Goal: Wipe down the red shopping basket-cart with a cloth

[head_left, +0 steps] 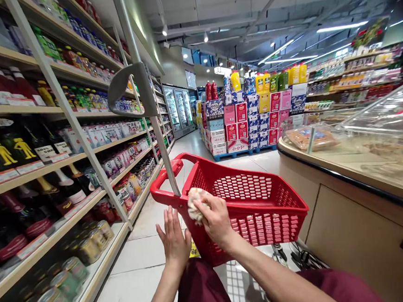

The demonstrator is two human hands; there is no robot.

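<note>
A red plastic shopping basket (234,209) on wheels stands in front of my knees, with a grey pull handle (148,94) rising from its left end. My right hand (215,217) grips a crumpled whitish cloth (196,205) and presses it against the basket's near rim, close to the foot of the handle. Just left of the basket, my left hand (175,237) is held up with its fingers stretched out and nothing in it. The basket's inside shows only in part, and I see no goods there.
Shelves (83,155) of bottles and cans run along the left. A display counter (349,172) closes in on the right, with black cables (305,257) on the floor below it. Stacked drink cartons (248,124) stand ahead, and glass-door fridges (179,106) stand further back.
</note>
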